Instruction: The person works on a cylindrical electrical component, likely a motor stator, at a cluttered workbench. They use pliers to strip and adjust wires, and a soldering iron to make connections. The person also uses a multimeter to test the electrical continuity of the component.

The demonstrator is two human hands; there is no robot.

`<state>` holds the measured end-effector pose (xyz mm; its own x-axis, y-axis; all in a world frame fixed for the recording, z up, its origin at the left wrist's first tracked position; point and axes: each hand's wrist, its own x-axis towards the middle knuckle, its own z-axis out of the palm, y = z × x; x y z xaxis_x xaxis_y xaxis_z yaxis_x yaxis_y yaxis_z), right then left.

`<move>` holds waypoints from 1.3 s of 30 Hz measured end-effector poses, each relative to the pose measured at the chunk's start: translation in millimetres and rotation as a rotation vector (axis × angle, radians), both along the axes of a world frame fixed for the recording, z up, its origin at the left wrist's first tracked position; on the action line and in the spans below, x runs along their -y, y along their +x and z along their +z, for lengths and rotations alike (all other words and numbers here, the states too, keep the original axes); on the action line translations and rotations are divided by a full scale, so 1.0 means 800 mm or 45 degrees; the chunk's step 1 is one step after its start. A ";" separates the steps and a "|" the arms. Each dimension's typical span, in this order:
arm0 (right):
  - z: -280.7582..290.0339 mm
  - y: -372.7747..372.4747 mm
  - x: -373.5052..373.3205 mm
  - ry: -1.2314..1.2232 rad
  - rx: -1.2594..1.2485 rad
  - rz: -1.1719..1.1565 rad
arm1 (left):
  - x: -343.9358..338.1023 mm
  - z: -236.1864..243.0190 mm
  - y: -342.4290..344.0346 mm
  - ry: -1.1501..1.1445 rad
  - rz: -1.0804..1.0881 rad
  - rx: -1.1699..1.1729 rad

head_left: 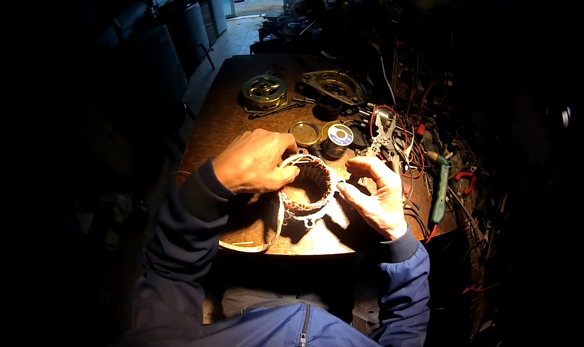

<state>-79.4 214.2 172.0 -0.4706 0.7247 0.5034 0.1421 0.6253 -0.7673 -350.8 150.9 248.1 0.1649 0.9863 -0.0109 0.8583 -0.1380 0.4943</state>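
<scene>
One wound ring [315, 175], one spool [339, 136], two housings [265, 91], one green tool [440, 192]

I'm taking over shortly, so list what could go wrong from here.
Fine windings might get nicked or pulled, since the left hand has its fingers right at the wound ring.
The pale strip trailing toward the table's front edge could catch on something.
The right hand, moving outward, might knock the green-handled tool nearby.
</scene>
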 end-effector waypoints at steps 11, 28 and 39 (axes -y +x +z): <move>0.017 -0.049 -0.004 0.028 -0.004 0.103 | -0.019 -0.019 -0.010 0.038 -0.140 0.481; 0.039 -0.034 0.061 0.040 0.322 -0.237 | -0.013 -0.011 -0.018 -0.047 -0.221 0.432; 0.066 -0.047 0.039 0.169 0.504 -0.102 | 0.012 0.010 -0.029 -0.088 -0.159 0.185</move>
<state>-117.3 183.3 224.7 -0.5911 0.7081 0.3864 0.4617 0.6898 -0.5577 -374.4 141.2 256.4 0.2905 0.9558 -0.0449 0.7555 -0.2003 0.6238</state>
